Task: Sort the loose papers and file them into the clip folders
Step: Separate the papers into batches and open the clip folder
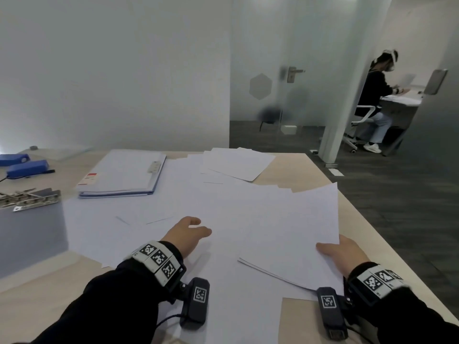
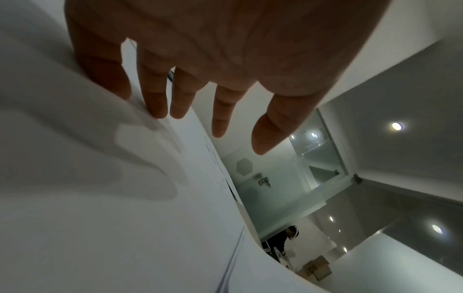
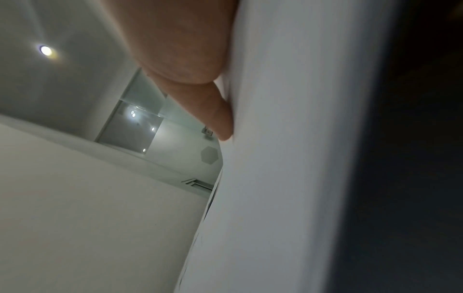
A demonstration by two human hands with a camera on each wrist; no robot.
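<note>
Papers (image 1: 188,194) lie loose across the desk (image 1: 298,167), w/ a clip folder (image 1: 121,173) at far left. Right hand (image 1: 344,254) pinches a thin stack (image 1: 293,234) by its near right corner, thumb on top, far edge lifted. Left hand (image 1: 185,234) is spread, fingers straight, just over the sheets.

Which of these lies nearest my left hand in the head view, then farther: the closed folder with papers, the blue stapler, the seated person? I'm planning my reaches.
From the left hand:
1. Closed folder with papers, ahead and slightly left on the desk.
2. Blue stapler, far left on the desk.
3. Seated person, across the room, right.
</note>
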